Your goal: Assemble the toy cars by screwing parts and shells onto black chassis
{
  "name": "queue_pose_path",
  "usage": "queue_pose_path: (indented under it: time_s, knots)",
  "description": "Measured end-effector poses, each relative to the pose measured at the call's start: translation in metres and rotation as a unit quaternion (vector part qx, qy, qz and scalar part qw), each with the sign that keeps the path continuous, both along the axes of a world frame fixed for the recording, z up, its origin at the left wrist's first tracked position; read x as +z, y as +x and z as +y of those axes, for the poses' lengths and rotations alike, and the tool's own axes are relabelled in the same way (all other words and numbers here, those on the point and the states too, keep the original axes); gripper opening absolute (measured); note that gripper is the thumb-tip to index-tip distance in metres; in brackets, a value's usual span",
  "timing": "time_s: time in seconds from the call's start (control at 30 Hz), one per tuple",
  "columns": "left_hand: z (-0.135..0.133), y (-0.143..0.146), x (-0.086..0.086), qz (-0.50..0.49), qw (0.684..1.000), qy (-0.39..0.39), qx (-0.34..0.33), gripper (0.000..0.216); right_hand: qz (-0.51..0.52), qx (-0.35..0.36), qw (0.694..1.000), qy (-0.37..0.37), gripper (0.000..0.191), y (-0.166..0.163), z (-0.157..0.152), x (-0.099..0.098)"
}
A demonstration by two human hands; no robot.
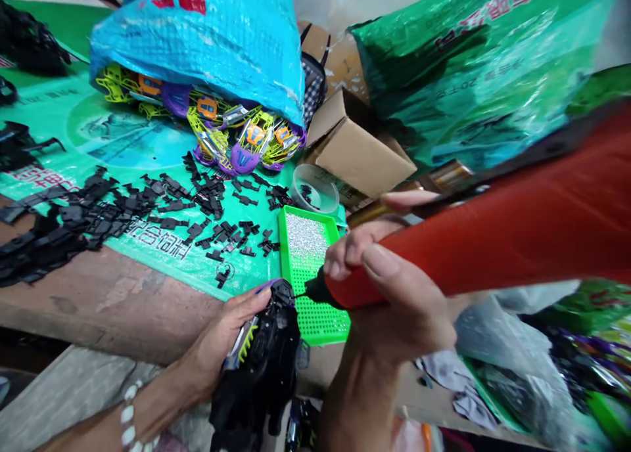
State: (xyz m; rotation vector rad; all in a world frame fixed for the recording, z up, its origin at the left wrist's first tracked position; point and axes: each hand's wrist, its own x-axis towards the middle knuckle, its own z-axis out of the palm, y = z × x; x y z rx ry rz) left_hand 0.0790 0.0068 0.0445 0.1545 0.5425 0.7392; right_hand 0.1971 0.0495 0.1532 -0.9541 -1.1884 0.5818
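My right hand (394,288) is wrapped round a red electric screwdriver (473,235) with a black nose. Its thin bit points left and meets the near top end of a black plastic toy car body (261,366). That body is held by my left hand (229,334), thumb on its upper end and fingers hidden behind it. Yellow-green and purple parts show along the body's edge. Just behind the bit lies a green perforated tray (315,337) with many small silvery screws (305,235) heaped at its far end.
Small black plastic parts (172,202) lie scattered over the green sheeting (148,143). A blue sack (207,51) spills colourful car shells (246,136). A clear round tub (315,188) and a cardboard box (362,153) stand behind the tray. A green sack (493,71) is at the back right.
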Motion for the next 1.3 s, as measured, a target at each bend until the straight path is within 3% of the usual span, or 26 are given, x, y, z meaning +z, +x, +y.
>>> queue_pose_path:
  time_s: [0.07,0.13,0.27,0.37,0.6,0.8,0.93,1.07,1.17,1.3]
  knots:
    - [-0.001,-0.002,-0.003,-0.002,1.0,0.021,-0.005,0.028,-0.003,-0.105,0.994,0.013,0.034,-0.005,0.0,0.003]
    - [-0.002,-0.004,-0.006,-0.007,1.0,0.009,-0.017,0.027,0.001,-0.142,0.99,0.019,0.035,-0.007,-0.001,0.005]
    - [-0.001,-0.005,-0.003,-0.031,0.996,-0.062,-0.055,0.028,0.048,-0.09,0.994,0.03,0.033,0.001,-0.007,0.008]
    - [0.002,-0.004,0.004,-0.034,0.995,-0.085,-0.046,0.026,0.073,-0.071,0.994,0.032,0.033,0.006,-0.01,0.01]
    - [0.007,-0.003,0.019,-0.013,0.986,-0.161,-0.051,0.041,0.046,-0.062,0.995,0.056,0.03,0.001,-0.01,0.005]
    - [0.003,-0.004,0.005,-0.018,0.992,-0.119,-0.042,0.029,0.041,-0.026,0.997,0.061,0.02,0.0,-0.012,0.003]
    - [0.002,-0.005,0.001,-0.033,0.993,-0.101,-0.05,0.035,0.038,0.008,0.999,0.036,0.026,0.002,-0.012,0.002]
    - [0.001,-0.007,0.003,-0.058,0.99,-0.114,-0.055,0.039,0.05,0.111,0.991,0.059,0.027,0.01,-0.009,0.0]
    - [0.0,-0.006,-0.003,-0.049,0.995,-0.072,-0.041,0.036,0.041,0.185,0.978,0.087,0.028,0.014,-0.008,-0.003]
    - [0.0,-0.005,-0.007,-0.029,0.997,-0.066,-0.036,0.036,0.04,0.167,0.984,0.056,0.029,0.011,-0.008,-0.007]
